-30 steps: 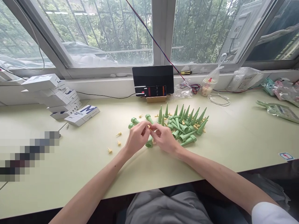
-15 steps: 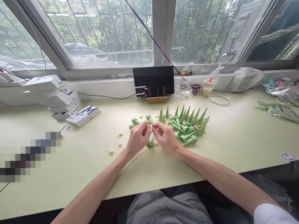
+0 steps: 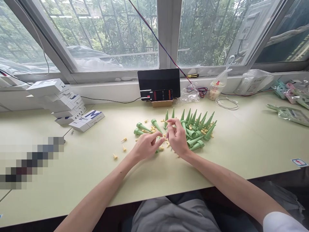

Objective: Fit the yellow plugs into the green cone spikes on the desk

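My left hand (image 3: 147, 145) is low over the table, thumb and index finger apart, pointing toward a few small yellow plastic fittings. Beneath it, a green ribbed-cap cone spike is mostly covered. My right hand (image 3: 178, 138) is beside the pile of green cone spikes (image 3: 197, 144), fingers curled together; whatever is between them is hidden. Ahead of the hands lie a loose green spike (image 3: 156, 125) and another spike (image 3: 142, 126). Several spikes stand tip up behind the right hand, with yellow fittings (image 3: 206, 131) among them. More yellow fittings (image 3: 124, 139) are scattered on the left.
Stacked white boxes (image 3: 58, 100) stand at the back left, with one box (image 3: 87, 120) in front. A phone (image 3: 162, 95) leans on a black tablet (image 3: 158, 79) by the window. A bagged cup (image 3: 214, 90), a white cable (image 3: 227, 103) and a green dustpan-like item (image 3: 289, 113) are further right.
My hands have parted from where their fingertips met. The right hand has shifted right and turned more upright; the left has dropped slightly, its thumb and index finger spreading.
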Motion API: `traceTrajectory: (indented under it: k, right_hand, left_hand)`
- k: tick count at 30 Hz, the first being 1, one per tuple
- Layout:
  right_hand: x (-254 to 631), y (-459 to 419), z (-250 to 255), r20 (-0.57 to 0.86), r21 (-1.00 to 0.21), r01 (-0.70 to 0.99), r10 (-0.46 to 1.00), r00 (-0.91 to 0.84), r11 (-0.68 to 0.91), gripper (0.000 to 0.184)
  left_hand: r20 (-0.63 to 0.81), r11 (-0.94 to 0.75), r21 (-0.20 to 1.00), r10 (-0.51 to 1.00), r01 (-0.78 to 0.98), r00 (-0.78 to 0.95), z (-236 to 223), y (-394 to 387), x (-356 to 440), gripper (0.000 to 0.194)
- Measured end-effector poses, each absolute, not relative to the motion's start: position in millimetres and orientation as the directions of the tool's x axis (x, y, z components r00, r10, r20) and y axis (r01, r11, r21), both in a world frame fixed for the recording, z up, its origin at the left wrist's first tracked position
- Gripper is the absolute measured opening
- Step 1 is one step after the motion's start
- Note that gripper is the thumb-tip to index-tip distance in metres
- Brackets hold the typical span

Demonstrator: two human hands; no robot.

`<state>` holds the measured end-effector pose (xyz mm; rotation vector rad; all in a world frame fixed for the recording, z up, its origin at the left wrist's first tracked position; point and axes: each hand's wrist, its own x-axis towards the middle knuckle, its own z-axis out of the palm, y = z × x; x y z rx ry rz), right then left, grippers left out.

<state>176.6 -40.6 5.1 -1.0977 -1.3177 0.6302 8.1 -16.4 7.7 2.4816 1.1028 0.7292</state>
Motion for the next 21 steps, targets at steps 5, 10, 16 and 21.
traceTrajectory:
  k: [5, 10, 16, 21]
  right_hand:
    - [174.4, -40.6, 4.1, 0.45, -0.887, 0.208, 0.874, 0.185, 0.413, 0.019]
    - [172.8, -41.5, 4.7, 0.438, -0.893, 0.194, 0.883, 0.167, 0.406, 0.02]
    - [172.2, -41.8, 4.0, 0.418, -0.903, 0.172, 0.896, 0.151, 0.393, 0.023]
    - [172.2, -42.2, 2.6, 0.431, -0.896, 0.159, 0.897, 0.095, 0.414, 0.029]
  left_hand:
    - [0.21, -0.662, 0.42, 0.736, 0.621, 0.643, 6.0, -15.7, 7.9, 0.037]
    - [0.156, -0.673, 0.388, 0.722, 0.63, 0.674, 3.5, -15.7, 8.5, 0.033]
    - [0.135, -0.666, 0.384, 0.726, 0.64, 0.674, 5.5, -17.1, 9.2, 0.027]
    - [0.12, -0.668, 0.388, 0.72, 0.635, 0.683, 7.4, -17.4, 9.6, 0.021]
